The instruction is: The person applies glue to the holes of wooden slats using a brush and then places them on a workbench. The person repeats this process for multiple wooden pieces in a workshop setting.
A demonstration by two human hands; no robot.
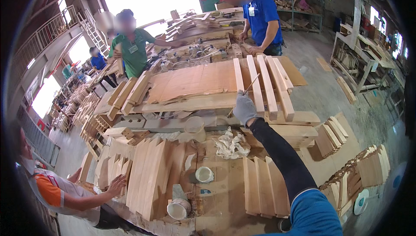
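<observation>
My right hand (245,109), in a grey glove, reaches from the lower right to the far bench and closes round a thin wooden stick (252,84). The stick slants up to the right; its lower tip shows just left of the glove, and I cannot tell what is on it. Beside the glove, several pale wooden bars (255,86) lie side by side across the bench end. Below the hand is a crumpled white rag (232,144). Two white-rimmed pots (204,167) stand on the near table, the nearer with a flat grey blade-like piece in it. My left hand is out of view.
Stacked boards (149,171) fill the near table's left; more boards (264,184) lie right. Brown cardboard (195,81) covers the bench. A person in green (132,54) and one in blue (264,19) work behind it. Another person's hand (117,186) touches boards at left.
</observation>
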